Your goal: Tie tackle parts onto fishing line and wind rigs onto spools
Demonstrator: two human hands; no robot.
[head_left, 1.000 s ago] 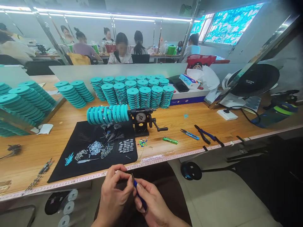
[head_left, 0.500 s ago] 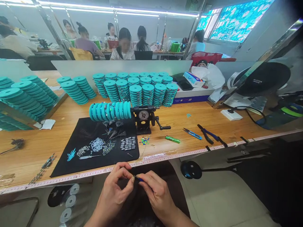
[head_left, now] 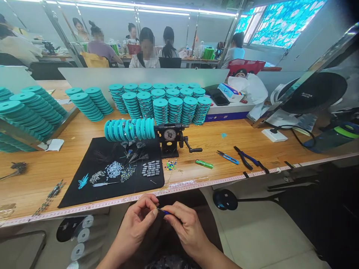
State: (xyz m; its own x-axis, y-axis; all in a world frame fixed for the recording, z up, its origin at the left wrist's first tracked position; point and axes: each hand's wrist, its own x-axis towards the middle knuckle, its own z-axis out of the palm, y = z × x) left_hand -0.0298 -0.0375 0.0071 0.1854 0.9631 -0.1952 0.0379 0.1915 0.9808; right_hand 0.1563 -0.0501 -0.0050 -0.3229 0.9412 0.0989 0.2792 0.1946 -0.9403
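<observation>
The slim blue rod (head_left: pixel 164 212), tilted steeply downward a moment earlier, now lies almost level, with only a short length showing. It is pinched at the right hand (head_left: pixel 187 231), and its tip points toward the left hand (head_left: pixel 136 228), which has moved slightly apart.

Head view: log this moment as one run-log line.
left hand: pinches small blue piece | right hand: pinches same piece | nearby: black mat

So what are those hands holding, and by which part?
A thin blue stick: the left hand pinches its dark tip, the right hand its blue end.
</observation>
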